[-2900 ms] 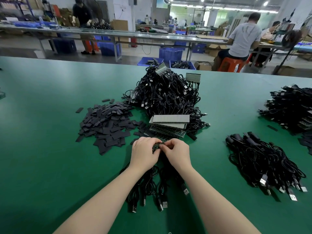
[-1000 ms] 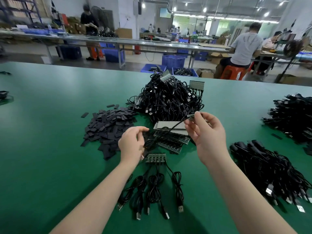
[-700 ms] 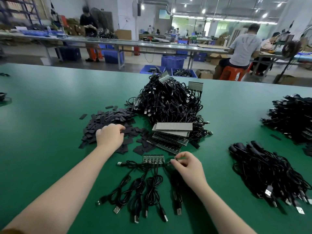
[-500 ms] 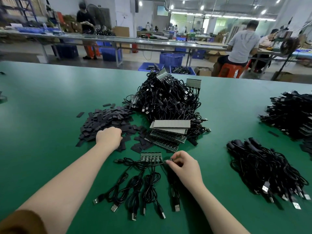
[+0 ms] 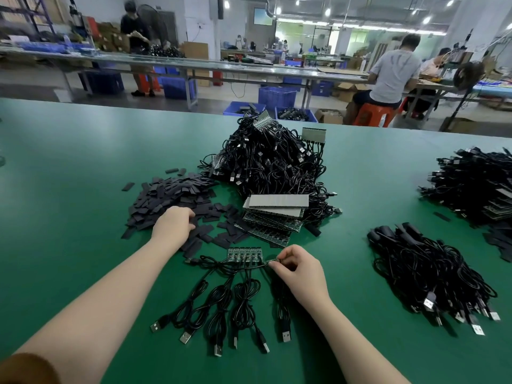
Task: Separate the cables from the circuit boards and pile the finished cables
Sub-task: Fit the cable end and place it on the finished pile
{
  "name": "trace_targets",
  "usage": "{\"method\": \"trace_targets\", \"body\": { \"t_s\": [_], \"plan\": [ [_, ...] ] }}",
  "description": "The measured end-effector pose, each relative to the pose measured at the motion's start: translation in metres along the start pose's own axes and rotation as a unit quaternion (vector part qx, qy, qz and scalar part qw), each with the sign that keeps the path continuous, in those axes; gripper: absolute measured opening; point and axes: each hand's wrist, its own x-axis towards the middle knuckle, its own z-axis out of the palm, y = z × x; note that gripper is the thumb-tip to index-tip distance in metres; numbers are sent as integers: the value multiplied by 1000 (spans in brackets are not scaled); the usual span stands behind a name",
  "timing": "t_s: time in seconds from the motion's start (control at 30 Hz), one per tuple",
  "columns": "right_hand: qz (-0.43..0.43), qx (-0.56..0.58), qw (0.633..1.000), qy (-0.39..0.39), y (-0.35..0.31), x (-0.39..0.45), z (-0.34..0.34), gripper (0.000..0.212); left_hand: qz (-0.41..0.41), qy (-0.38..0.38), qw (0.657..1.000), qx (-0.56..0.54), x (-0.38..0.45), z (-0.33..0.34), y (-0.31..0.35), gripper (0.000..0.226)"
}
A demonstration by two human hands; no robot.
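Note:
A small green circuit board [image 5: 245, 253] lies on the green table in front of me, with several black USB cables [image 5: 221, 303] fanning toward me from it. My right hand [image 5: 300, 270] pinches the small end of one separated cable [image 5: 273, 262] just right of the board. My left hand [image 5: 174, 224] rests with curled fingers on the pile of black sleeves [image 5: 171, 200]; whether it holds one is hidden. A pile of finished cables [image 5: 426, 270] lies to the right.
A big heap of tangled cables with boards [image 5: 271, 162] sits behind a stack of circuit boards [image 5: 274, 214]. Another cable heap [image 5: 476, 184] lies at the far right. People work at benches beyond the table's far edge.
The right hand pulled one cable off the board, lifted it, then brought it down beside the board. The left hand went from the board to the pile of black sleeves.

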Motion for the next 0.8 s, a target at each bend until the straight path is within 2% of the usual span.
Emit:
{"method": "trace_targets", "body": {
  "t_s": [0.13, 0.27, 0.33, 0.4, 0.57, 0.7, 0.8],
  "plan": [
    [1, 2, 1000, 2, 1, 1, 1, 22, 6, 91, 991, -97, -7, -6, 3, 36],
    [7, 10, 1000, 0, 0, 2, 1, 20, 71, 189, 962, -184, -31, -14, 31, 21],
    [10, 19, 1000, -2, -1, 2, 0, 20, 119, 171, 942, -263, -46, -12, 54, 18],
    [13, 32, 999, -2, 0, 2, -1, 20, 155, 119, 922, -334, -62, -3, 77, 16],
    [10, 58, 998, 8, 3, 2, 0, 19, 188, 4, 902, -388, -90, 29, 117, 33],
    [8, 60, 998, 12, 4, 2, 0, 24, 162, -4, 892, -423, -101, 47, 122, 37],
    [15, 80, 997, 12, 3, 2, 0, 19, 151, 8, 881, -449, -102, 49, 120, 43]
  ]
}}
